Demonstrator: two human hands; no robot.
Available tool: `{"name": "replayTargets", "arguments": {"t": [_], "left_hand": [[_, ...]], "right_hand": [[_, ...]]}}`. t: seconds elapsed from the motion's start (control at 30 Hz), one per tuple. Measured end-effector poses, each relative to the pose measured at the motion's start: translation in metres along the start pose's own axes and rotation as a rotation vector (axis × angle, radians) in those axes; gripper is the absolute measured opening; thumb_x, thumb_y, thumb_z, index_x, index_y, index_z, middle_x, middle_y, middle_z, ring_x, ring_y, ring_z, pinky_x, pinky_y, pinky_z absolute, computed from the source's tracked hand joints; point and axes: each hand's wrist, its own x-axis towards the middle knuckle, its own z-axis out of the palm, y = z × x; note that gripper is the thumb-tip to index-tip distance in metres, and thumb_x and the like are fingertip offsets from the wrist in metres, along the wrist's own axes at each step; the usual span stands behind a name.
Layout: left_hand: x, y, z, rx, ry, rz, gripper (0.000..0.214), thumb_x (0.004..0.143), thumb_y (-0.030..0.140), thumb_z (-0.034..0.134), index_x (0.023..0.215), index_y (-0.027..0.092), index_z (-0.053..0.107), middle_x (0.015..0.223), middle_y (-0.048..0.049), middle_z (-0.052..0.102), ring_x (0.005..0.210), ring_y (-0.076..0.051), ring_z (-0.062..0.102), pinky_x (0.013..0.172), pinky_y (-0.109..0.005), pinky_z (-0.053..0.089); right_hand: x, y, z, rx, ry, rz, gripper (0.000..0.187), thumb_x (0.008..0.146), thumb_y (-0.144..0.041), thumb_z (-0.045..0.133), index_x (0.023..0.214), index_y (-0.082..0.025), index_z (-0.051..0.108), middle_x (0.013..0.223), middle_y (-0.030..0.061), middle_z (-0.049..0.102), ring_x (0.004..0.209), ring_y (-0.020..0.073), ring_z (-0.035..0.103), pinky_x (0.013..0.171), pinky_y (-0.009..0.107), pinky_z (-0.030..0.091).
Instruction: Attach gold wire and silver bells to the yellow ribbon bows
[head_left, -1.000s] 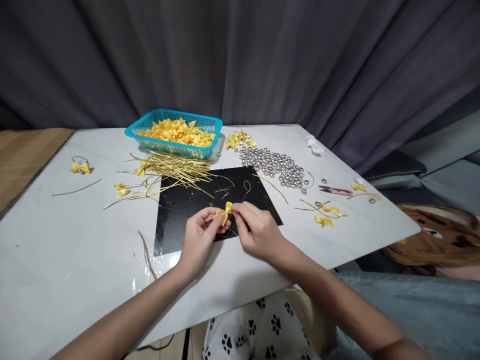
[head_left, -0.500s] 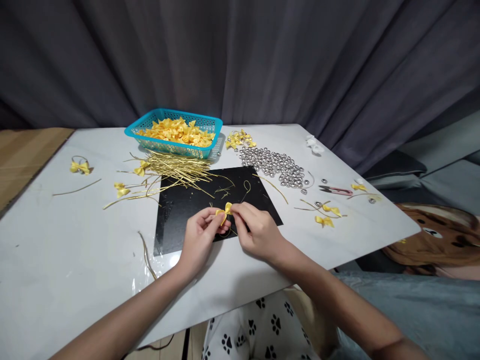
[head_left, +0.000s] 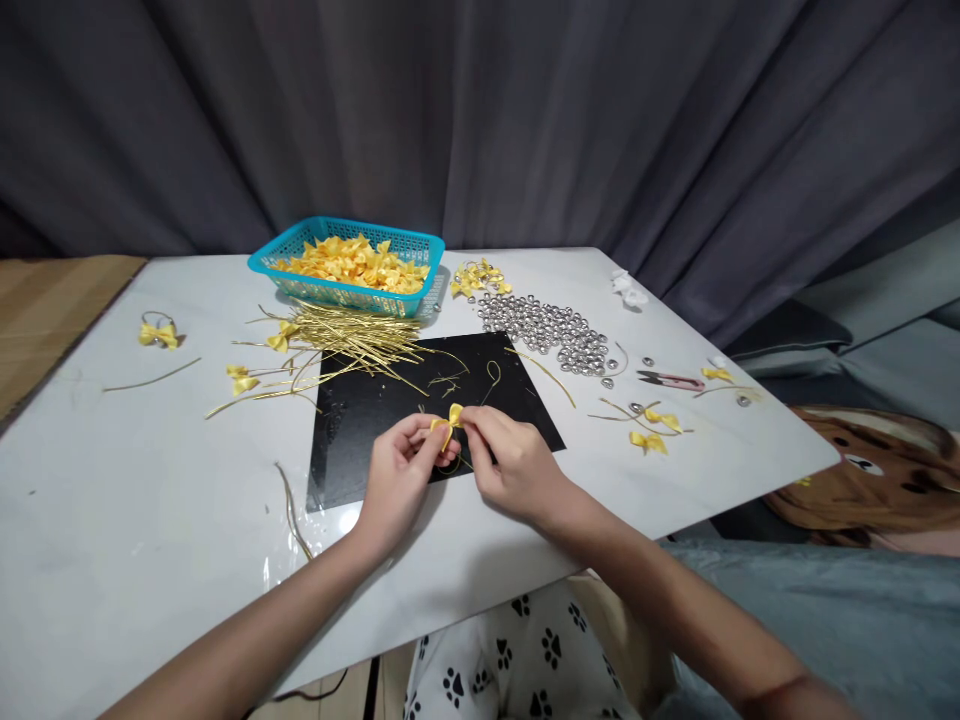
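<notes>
Bow (head_left: 452, 417): pinched between both hands, above the mat (head_left: 360, 420).
Left hand (head_left: 401, 470): fingertips closed on bow's left side.
Right hand (head_left: 510, 460): fingertips closed on its right.
Nearer: equal.

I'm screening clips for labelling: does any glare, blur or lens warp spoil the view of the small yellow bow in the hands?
Head view: lighting is soft and even, the yellow bow between left hand and right hand is sharp; a bright glare patch sits at the near edge of the black mat; wide-angle warp stretches the table corners and forearms.
</notes>
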Motion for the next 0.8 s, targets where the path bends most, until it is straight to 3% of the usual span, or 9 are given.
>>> {"name": "replayTargets", "arguments": {"t": [0.8], "left_hand": [[-0.0008,-0.0019,0.0003,0.0,-0.013,-0.002,0.026,0.07,0.036,0.069,0.075,0.012,0.062,0.063,-0.0022,0.063,0.06,-0.011,0.057,0.06,-0.022,0.046]], "right_hand": [[0.0004,-0.001,0.0008,0.056,0.002,0.024,0.018,0.089,-0.011,0.037,0.096,-0.013,0.053,0.084,0.0092,0.065,0.073,0.0158,0.063,0.063,0.026,0.051]]}}
